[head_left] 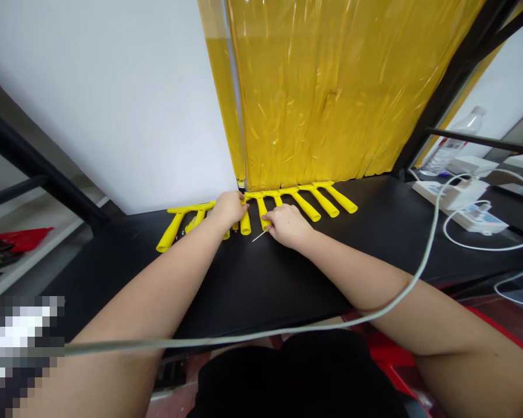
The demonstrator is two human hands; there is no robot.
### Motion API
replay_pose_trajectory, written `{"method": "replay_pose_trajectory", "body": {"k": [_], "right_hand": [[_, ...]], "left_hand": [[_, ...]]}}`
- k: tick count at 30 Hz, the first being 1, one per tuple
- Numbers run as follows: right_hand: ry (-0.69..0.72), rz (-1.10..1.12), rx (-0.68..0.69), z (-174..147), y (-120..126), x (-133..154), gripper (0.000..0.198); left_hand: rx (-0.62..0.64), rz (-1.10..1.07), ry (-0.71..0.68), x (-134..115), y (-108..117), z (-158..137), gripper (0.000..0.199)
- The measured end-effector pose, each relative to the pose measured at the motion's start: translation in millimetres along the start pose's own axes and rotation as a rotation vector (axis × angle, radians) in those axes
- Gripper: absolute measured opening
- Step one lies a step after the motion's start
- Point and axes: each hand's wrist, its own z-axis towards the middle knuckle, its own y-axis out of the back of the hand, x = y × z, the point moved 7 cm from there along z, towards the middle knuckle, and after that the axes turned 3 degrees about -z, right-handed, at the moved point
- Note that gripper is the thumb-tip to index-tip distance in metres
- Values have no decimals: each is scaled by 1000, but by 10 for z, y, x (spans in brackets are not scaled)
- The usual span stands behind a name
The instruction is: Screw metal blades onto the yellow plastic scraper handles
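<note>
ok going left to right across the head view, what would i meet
Red item, leftmost yellow tube, left hand, thin rod, right hand, rightmost yellow tube, white power strip.

From where I stand, a row of yellow T-shaped pieces (326,202) runs along the back of a black tabletop (261,278). The person's left hand (230,209) is bent over the row, left of its middle, fingers at one piece. The right hand (289,225), at the row's middle, pinches a thin rod (258,235) pointing back toward the left hand. Behind the row hang a white panel (126,104) and creased yellow sheeting (322,98). Beyond its right end are a power strip (431,188) and a clear bottle (457,142); a pale cable (287,330) sweeps in front.
</note>
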Motion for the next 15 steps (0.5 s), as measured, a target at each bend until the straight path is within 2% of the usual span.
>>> {"method": "replay_pose_trajectory", "body": {"k": [5, 9, 12, 15], "right_hand": [[1, 4, -10, -4, -7, 8, 35], [7, 75, -46, -69, 85, 23, 44], [0, 224, -112, -148, 221, -107, 50], [-50, 496, -122, -215, 392, -398, 20]], "left_hand": [[-29, -5, -38, -59, 162, -98, 16], [-84, -40, -34, -63, 469, -300, 16], [-135, -102, -59, -92, 904, -604, 17], [-386, -327, -128, -109, 1618, -1008, 19]]}}
